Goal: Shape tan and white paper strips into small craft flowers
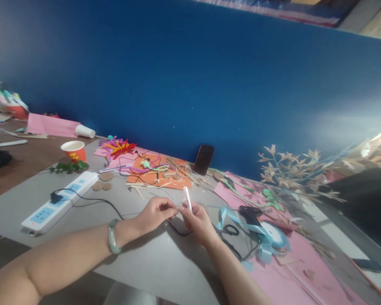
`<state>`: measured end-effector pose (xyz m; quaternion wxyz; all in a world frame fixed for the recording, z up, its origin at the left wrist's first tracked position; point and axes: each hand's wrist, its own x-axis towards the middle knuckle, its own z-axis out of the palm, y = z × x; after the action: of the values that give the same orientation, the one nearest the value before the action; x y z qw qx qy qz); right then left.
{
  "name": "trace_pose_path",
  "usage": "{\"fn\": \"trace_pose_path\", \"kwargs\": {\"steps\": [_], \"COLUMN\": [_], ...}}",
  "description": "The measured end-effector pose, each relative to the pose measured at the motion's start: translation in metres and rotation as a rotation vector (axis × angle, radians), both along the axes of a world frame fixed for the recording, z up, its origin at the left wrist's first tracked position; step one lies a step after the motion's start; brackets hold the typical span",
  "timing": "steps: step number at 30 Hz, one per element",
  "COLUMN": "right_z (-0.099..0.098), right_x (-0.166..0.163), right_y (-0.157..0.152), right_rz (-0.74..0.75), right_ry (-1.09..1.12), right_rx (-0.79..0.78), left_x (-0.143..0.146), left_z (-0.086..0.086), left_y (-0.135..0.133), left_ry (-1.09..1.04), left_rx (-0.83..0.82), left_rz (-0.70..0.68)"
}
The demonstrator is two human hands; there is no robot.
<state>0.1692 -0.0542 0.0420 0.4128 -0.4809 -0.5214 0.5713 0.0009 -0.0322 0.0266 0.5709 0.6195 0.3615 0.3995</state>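
My right hand (197, 221) is closed around a slim white pen-shaped tool (187, 198), which points up from between thumb and fingers. Close beside it, my left hand (159, 213) pinches thumb and fingertips together; what sits in that pinch is too small to make out. The fingertips of both hands nearly meet above the grey table (139, 262). A black cable passes under the hands. To the right of my right hand lie black-handled scissors (231, 230) and a roll of light blue ribbon (274, 235).
A white power strip (62, 203) with a black plug lies at left, near a red paper cup (73, 151). Wooden discs (97, 185), orange paper (158, 173) and pipe cleaners (119, 147) are behind. A phone (204, 159) leans on the blue wall; dried flowers (282, 167) spread at right.
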Motion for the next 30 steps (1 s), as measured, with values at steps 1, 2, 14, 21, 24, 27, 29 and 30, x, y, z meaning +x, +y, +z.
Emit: {"fn": "trace_pose_path", "kwargs": {"steps": [1, 2, 14, 21, 24, 27, 29, 30], "right_z": [-0.0003, -0.0007, -0.0011, -0.0023, -0.0029, -0.0024, -0.0012, -0.0006], "right_x": [0.0001, 0.0003, 0.0021, 0.0011, 0.0011, 0.0013, 0.0014, 0.0013], "right_y": [-0.0001, -0.0001, -0.0005, -0.0005, 0.0, 0.0001, -0.0001, -0.0002], "right_rz": [0.008, 0.016, 0.013, -0.01, -0.01, -0.017, -0.022, -0.024], "right_ry": [0.013, 0.03, 0.085, 0.086, 0.084, 0.067, 0.049, 0.043], "right_rx": [-0.008, -0.016, -0.009, -0.011, -0.015, -0.011, -0.01, -0.012], "left_x": [-0.0003, -0.0006, -0.0007, -0.0003, 0.0, -0.0001, -0.0004, -0.0005], "left_z": [0.0023, 0.0045, 0.0068, 0.009, 0.0071, 0.0043, 0.0033, 0.0032], "left_y": [-0.0006, -0.0012, -0.0017, -0.0017, -0.0007, -0.0003, -0.0005, -0.0007], "left_ry": [-0.001, -0.001, -0.043, -0.081, -0.065, -0.05, -0.033, -0.023], "left_rx": [-0.013, -0.03, -0.104, -0.105, -0.119, -0.127, -0.124, -0.122], "left_rz": [0.003, 0.004, 0.003, 0.019, -0.005, -0.023, -0.026, -0.027]}}
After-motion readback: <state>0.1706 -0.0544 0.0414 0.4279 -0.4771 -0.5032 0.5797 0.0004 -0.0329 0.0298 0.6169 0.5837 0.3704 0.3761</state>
